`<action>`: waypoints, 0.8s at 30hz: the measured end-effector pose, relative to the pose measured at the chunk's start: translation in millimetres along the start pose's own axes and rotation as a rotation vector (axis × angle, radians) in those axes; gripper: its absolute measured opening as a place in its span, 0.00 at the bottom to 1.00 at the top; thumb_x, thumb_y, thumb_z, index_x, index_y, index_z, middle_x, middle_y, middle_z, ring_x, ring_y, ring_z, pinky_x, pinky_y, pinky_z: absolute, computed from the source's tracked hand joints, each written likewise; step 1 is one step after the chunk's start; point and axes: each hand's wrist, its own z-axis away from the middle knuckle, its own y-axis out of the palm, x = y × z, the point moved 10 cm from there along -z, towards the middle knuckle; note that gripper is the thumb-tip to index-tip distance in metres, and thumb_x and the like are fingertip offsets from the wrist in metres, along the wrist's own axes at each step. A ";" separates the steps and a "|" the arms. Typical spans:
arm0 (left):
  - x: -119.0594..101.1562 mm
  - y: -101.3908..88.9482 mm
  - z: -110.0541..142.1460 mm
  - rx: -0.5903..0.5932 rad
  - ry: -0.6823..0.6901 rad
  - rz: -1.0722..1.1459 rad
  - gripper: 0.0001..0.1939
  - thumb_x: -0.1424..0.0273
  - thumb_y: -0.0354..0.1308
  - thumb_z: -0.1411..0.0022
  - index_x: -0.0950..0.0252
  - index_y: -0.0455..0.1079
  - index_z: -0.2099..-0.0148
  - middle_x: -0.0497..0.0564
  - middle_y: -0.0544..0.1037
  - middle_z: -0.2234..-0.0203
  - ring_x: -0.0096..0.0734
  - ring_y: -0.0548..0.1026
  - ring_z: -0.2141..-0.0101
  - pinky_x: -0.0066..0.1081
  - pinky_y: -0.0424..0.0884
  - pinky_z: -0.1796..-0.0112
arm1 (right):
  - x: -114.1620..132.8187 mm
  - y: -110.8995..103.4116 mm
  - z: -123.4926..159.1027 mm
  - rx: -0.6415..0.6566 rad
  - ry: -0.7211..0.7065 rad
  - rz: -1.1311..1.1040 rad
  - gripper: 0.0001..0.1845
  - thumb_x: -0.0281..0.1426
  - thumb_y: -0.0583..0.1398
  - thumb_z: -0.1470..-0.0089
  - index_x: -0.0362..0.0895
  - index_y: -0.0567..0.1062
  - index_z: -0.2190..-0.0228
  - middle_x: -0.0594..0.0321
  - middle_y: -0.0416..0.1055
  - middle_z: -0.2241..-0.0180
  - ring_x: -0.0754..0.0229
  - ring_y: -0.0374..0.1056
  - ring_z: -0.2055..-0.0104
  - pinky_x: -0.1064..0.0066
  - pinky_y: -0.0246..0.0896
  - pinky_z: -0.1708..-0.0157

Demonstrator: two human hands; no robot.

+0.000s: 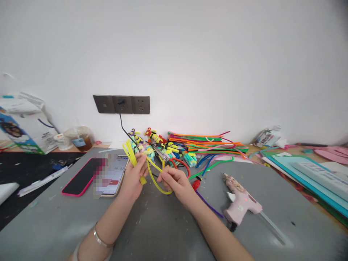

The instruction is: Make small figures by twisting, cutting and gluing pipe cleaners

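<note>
My left hand (135,174) is closed around a bundle of yellow pipe cleaners (131,155), whose ends stick out above and below the fingers. A bent yellow pipe cleaner (156,185) curves in a loop between both hands. My right hand (176,183) pinches this loop between thumb and fingers. Just beyond the hands lie scissors with red handles (185,165) and grey pliers (162,155), partly covered by other things. Behind them sit small pipe cleaner figures (153,136) in red, yellow and purple.
Long orange and green pipe cleaners (201,141) are piled by the wall. A pink glue gun (239,203) lies at right with its glue stick sticking out. Two phones, one pink-cased (81,179), lie at left. A drink cup (81,138) and a wall socket (122,104) with a cable are behind.
</note>
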 end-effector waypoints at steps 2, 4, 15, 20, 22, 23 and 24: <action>1.4 -2.6 0.1 -0.020 -0.011 0.015 0.24 0.62 0.78 0.59 0.66 0.68 0.68 0.32 0.55 0.88 0.12 0.51 0.87 0.15 0.54 0.85 | 1.4 -0.8 0.1 -0.003 0.005 0.034 0.25 0.50 0.61 0.42 0.40 0.76 0.72 0.72 0.59 0.84 0.69 0.52 0.82 0.74 0.47 0.78; 1.1 -4.0 -0.1 -0.031 -0.023 0.044 0.24 0.63 0.78 0.60 0.66 0.68 0.69 0.32 0.55 0.88 0.12 0.52 0.87 0.15 0.55 0.85 | -0.1 2.4 0.6 0.027 0.035 0.033 0.26 0.52 0.60 0.43 0.40 0.77 0.70 0.68 0.66 0.84 0.67 0.58 0.82 0.74 0.53 0.77; 0.2 -7.2 -7.5 -0.040 -0.086 0.382 0.16 0.80 0.73 0.51 0.68 0.66 0.70 0.37 0.65 0.82 0.07 0.57 0.87 0.10 0.57 0.87 | -19.3 -7.5 -1.4 0.040 0.193 0.010 0.27 0.51 0.58 0.41 0.40 0.72 0.56 0.72 0.69 0.89 0.65 0.61 0.87 0.75 0.52 0.81; 4.2 -1.6 -4.1 -0.008 -0.135 0.358 0.14 0.80 0.71 0.47 0.67 0.66 0.70 0.37 0.65 0.82 0.08 0.56 0.88 0.11 0.58 0.87 | -22.2 3.9 5.8 0.225 0.277 0.066 0.27 0.52 0.57 0.40 0.39 0.77 0.68 0.70 0.69 0.88 0.67 0.59 0.85 0.74 0.52 0.79; 4.2 -0.5 -3.1 -0.006 -0.151 0.369 0.13 0.81 0.69 0.45 0.67 0.66 0.71 0.37 0.65 0.82 0.08 0.56 0.88 0.11 0.57 0.88 | -26.1 1.8 7.2 0.233 0.310 0.045 0.26 0.53 0.59 0.43 0.40 0.75 0.71 0.69 0.70 0.86 0.68 0.60 0.84 0.75 0.51 0.79; 3.8 0.6 -2.8 -0.001 -0.159 0.379 0.13 0.81 0.68 0.45 0.67 0.65 0.71 0.37 0.65 0.82 0.08 0.56 0.88 0.11 0.57 0.88 | -28.5 -1.6 7.1 0.214 0.325 0.025 0.26 0.53 0.61 0.44 0.41 0.75 0.71 0.68 0.71 0.85 0.68 0.60 0.84 0.76 0.50 0.80; 3.4 1.6 -2.4 0.004 -0.166 0.390 0.13 0.81 0.68 0.44 0.67 0.65 0.70 0.37 0.65 0.82 0.08 0.56 0.88 0.11 0.57 0.88 | -30.5 -6.1 6.5 0.182 0.335 0.000 0.25 0.53 0.62 0.45 0.41 0.75 0.70 0.68 0.72 0.85 0.68 0.61 0.83 0.76 0.50 0.79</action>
